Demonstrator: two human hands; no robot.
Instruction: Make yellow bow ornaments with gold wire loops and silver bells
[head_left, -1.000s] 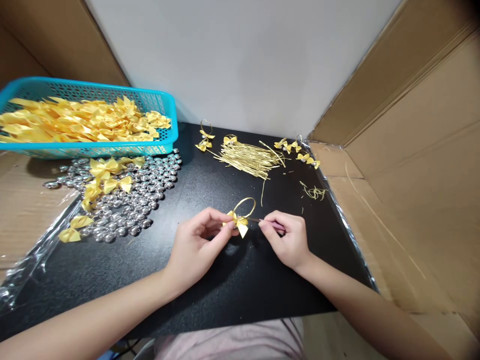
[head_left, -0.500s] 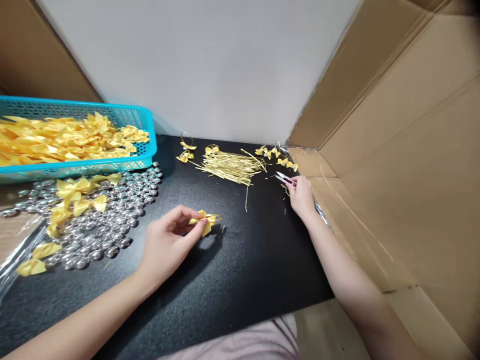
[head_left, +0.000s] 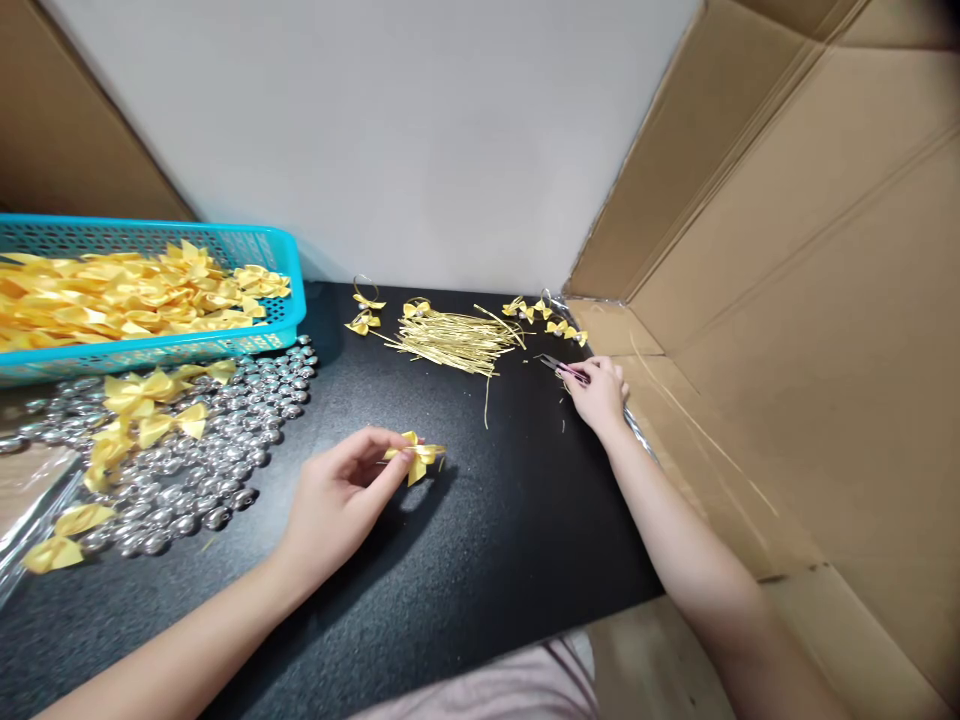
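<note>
My left hand (head_left: 341,495) pinches a small yellow ribbon bow (head_left: 415,457) with a gold wire loop, just above the black mat (head_left: 465,520). My right hand (head_left: 600,392) is stretched to the mat's right edge, its fingers closed on small pink-handled snips (head_left: 561,368). A bundle of gold wires (head_left: 454,340) lies between the hands at the back. Finished bows with loops (head_left: 551,318) lie just behind my right hand.
A turquoise basket (head_left: 247,335) full of yellow bows stands at the back left. Silver beads (head_left: 217,440) with loose yellow bows are spread in front of it. Two more looped bows (head_left: 365,310) lie at the back. Cardboard walls (head_left: 787,300) close in the right side and the corners.
My right hand left the bow and carried the snips to the right edge of the mat. My left hand kept the bow and tipped its loop down flat. The view shifted right.
</note>
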